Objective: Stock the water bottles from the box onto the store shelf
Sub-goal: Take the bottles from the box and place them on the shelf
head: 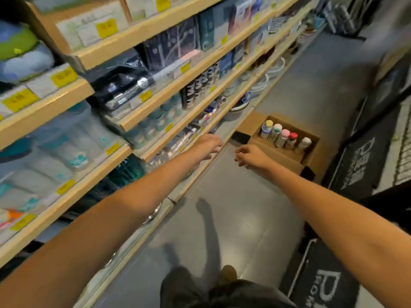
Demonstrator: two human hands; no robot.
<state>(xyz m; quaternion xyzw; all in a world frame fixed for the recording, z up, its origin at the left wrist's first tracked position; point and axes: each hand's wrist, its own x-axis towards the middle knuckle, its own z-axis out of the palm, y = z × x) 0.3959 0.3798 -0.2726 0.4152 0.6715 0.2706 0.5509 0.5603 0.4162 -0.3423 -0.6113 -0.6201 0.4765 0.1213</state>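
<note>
An open cardboard box [287, 156] sits on the grey floor beside the shelving. Several small water bottles [282, 136] with yellow, white, pink and red caps stand upright in a row inside it. Both my arms stretch forward over the aisle. My left hand [209, 144] hovers by the edge of a low wooden shelf [155, 150], its fingers loosely spread and holding nothing. My right hand [250, 155] hangs just short of the box's near wall, fingers loosely curled and empty. The view is motion-blurred.
Wooden shelves [73, 196] with yellow price tags fill the left side, stocked with bottles, boxes and bowls. Dark display racks [364, 165] line the right of the aisle. A black object [241, 137] lies by the box. My legs show at the bottom.
</note>
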